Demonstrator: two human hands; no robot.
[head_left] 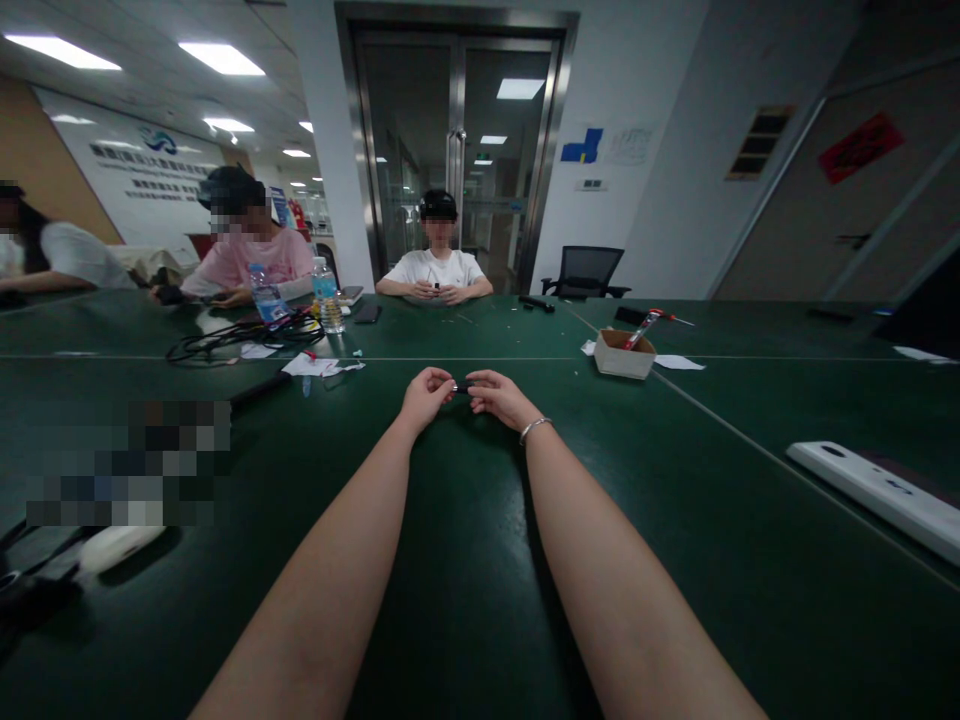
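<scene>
1. Head view: a small dark piece (pixel 461 388) is between the two hands, near the middle of the green table (pixel 465 520). It has a shiny part toward the left; its exact kind is too small to tell.
2. The left hand (pixel 427 400) has thumb and fingers closed in a light pinch on one end. The right hand (pixel 501 398), with a bracelet (pixel 535 429) at its wrist, pinches the other end in the same way.
3. As I judge, the step in hand is fine handling of this piece with both hands; whether they turn it, pull it or join it, I cannot tell.
4. The next move, in my opinion, calls for a steady pinch and both ends in one line, because so small a piece could slip.
5. Farther out, a box (pixel 624 364) stands to the right, and paper (pixel 313 367) lies to the left. Across the table sits another person (pixel 436 268).
</scene>
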